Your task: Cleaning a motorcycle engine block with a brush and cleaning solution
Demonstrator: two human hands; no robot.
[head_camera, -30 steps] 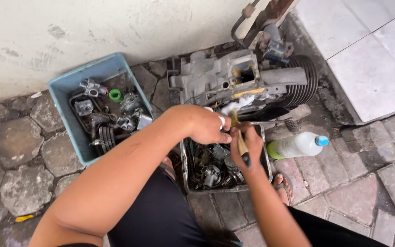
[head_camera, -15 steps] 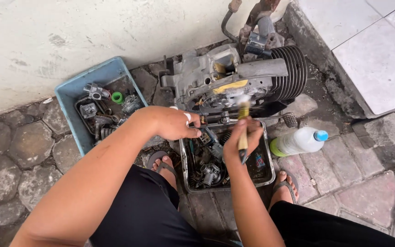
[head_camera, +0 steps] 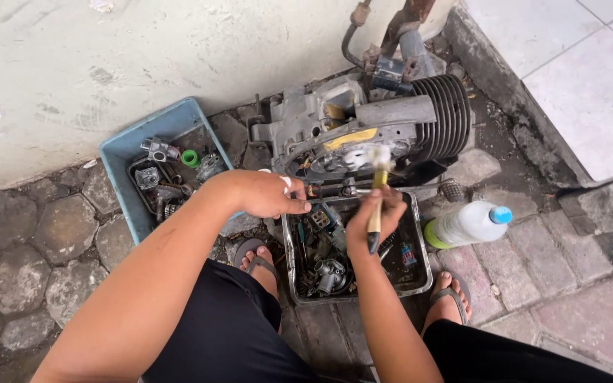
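Cobbled stone ground [head_camera: 30,262] runs up to a pale plaster wall [head_camera: 108,64] at the top, with smooth white tile [head_camera: 569,78] on a raised step off to the right, so the whole work spot is boxed in on two sides.

Engine block [head_camera: 363,131] sits tight in that corner, cooling fins toward the step, hoses going up behind it. Not much room back there at all.

Right hand [head_camera: 372,221] is wrapped closed around the wooden handle of a brush [head_camera: 376,191], bristles up against the face of the engine right by the yellowish strip. Left hand [head_camera: 272,195] is curled with fingertips at the lower edge of the engine casing; can't tell if it's actually pinching anything or just steadying.

Directly under both hands there's a metal tray [head_camera: 414,280] full of greasy small parts, its far rim practically touching the engine. Blue plastic bin [head_camera: 125,152] with more parts sits to the left, one corner near the wall. A clear plastic bottle [head_camera: 466,223] with a blue cap lies on its side just right of the tray.

Feet in sandals [head_camera: 257,259] flank the tray, so the only real open ground is far left on the cobbles and lower right on the brick pavers [head_camera: 576,298].
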